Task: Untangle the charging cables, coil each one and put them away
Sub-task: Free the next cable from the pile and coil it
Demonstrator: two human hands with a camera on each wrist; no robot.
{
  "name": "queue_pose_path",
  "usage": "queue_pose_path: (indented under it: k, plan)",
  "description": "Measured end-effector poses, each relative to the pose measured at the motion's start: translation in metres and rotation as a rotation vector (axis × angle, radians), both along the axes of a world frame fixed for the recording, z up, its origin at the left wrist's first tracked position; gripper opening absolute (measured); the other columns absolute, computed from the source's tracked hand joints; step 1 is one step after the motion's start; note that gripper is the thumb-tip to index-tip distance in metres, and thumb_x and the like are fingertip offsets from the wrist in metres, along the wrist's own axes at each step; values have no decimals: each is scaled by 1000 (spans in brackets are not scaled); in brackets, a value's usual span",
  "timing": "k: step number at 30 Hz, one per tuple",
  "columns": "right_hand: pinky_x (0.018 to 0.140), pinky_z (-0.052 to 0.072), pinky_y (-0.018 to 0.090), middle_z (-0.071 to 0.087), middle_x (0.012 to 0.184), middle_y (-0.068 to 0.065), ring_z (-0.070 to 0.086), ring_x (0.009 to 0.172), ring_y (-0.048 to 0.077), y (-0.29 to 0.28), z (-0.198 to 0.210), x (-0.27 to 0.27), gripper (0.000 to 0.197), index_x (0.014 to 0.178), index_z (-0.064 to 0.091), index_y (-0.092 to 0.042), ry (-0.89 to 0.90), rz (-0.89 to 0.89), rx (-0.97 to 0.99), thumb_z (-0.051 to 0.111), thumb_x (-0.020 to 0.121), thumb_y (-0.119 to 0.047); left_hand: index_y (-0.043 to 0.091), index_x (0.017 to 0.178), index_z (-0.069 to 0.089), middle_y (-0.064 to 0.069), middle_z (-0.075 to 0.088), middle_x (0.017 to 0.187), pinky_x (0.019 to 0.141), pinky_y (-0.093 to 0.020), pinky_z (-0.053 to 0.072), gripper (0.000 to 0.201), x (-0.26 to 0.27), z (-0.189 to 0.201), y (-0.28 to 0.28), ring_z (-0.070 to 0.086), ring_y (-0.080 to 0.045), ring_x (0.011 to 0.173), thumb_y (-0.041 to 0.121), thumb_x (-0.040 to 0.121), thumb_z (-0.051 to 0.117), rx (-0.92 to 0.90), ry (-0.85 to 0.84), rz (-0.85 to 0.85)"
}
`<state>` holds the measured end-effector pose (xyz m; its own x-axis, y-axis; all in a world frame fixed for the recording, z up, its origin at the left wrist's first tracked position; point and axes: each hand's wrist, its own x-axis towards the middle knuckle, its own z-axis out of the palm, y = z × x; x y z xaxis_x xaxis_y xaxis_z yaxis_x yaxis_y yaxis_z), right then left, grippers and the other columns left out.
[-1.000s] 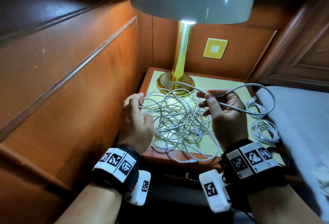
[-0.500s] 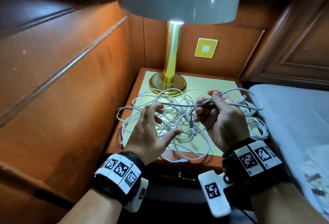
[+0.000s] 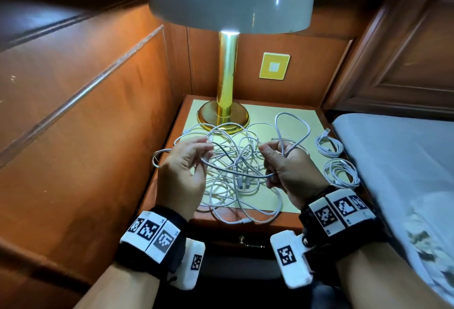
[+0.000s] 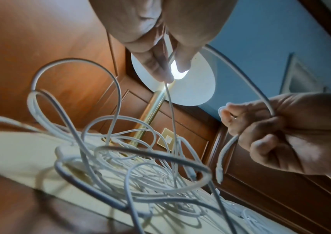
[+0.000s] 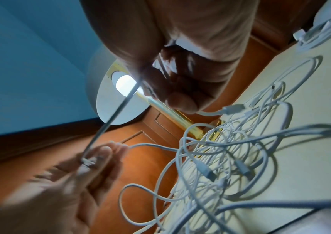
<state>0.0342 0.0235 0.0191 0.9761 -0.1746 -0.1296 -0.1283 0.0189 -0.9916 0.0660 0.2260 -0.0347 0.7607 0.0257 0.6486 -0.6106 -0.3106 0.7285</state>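
Nowhere is any brand or writing legible — only black-and-white coded squares on the wrist bands (image 3: pixel 152 231). Both the left hand (image 3: pixel 183 165) and right hand (image 3: pixel 286 167) pinch one white cable (image 3: pixel 235 173) above the tangle (image 3: pixel 235 183) on the yellow-topped wooden nightstand (image 3: pixel 258 109); two coiled cables (image 3: pixel 329 146) lie right — brass lamp (image 3: pixel 227 75), panelled walls.

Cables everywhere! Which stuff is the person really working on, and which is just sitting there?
Working on:
tangled cables
cable strand held between left hand and right hand
two finished coils

Just sitting there:
lamp
wall plate
bed
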Motion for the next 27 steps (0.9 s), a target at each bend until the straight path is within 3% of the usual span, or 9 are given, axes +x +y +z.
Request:
queue_pose_path:
  k: [4,7,11,13,15,18,20,23,27]
  plan:
    - [52,41,30,47,51,-2,44,46,17,-3,-13,6,3,96,61,-20,-45,62,-374,64,96,-22,5,100,74,-5,69,115,90,-50,57,17,-2,8,1,68,-24,108,-5,90,64,1,-97,-52]
    - [57,40,29,48,54,1,46,49,15,2,-23,7,15,107,62,-26,-28,156,-594,67,93,-27,2,100,73,-6,70,114,90,-50,57,15,-9,14,0,68,-23,109,-6,91,64,14,-124,-82]
    - [71,48,28,59,64,5,59,61,14,14,-30,8,43,131,54,-39,-4,221,-707,70,91,-32,2,101,72,-6,71,113,90,-47,57,14,-18,20,-4,67,-20,111,-5,93,63,21,-122,-113]
    - [71,48,27,64,71,9,63,66,15,18,-31,9,53,139,47,-42,-13,228,-716,70,91,-33,3,102,71,-7,71,113,88,-48,58,14,-20,21,-6,68,-22,111,-4,95,61,4,-128,-133]
    - [63,43,23,61,67,6,58,60,10,20,-31,10,45,133,51,-42,-19,235,-734,68,93,-33,4,105,68,-10,71,114,84,-53,58,15,-22,23,-7,70,-27,108,-4,96,59,-58,-136,-194]
    - [62,48,24,68,72,1,62,61,9,21,-29,13,7,101,67,-28,-39,185,-673,63,96,-27,3,108,66,-13,70,115,85,-53,58,17,-26,26,-8,70,-28,108,-7,95,59,-81,-124,-233]
    - [62,50,25,68,69,-2,64,59,7,18,-27,14,10,93,66,-23,-86,127,-636,59,98,-22,6,111,64,-12,69,118,87,-49,59,23,-28,27,-6,69,-25,111,-8,94,61,-71,-120,-233]
    - [65,55,29,67,66,-3,67,64,8,13,-20,14,12,97,67,-18,-170,46,-628,56,100,-21,11,126,56,-8,62,131,90,-43,58,35,-26,23,-3,64,-20,120,0,94,64,-45,-51,-231]
    - [60,53,22,67,71,-6,65,63,1,9,-13,14,10,95,69,-24,-249,9,-514,59,99,-21,28,134,40,15,50,140,93,-33,57,53,-25,18,-5,64,-6,117,10,93,68,-26,124,-179]
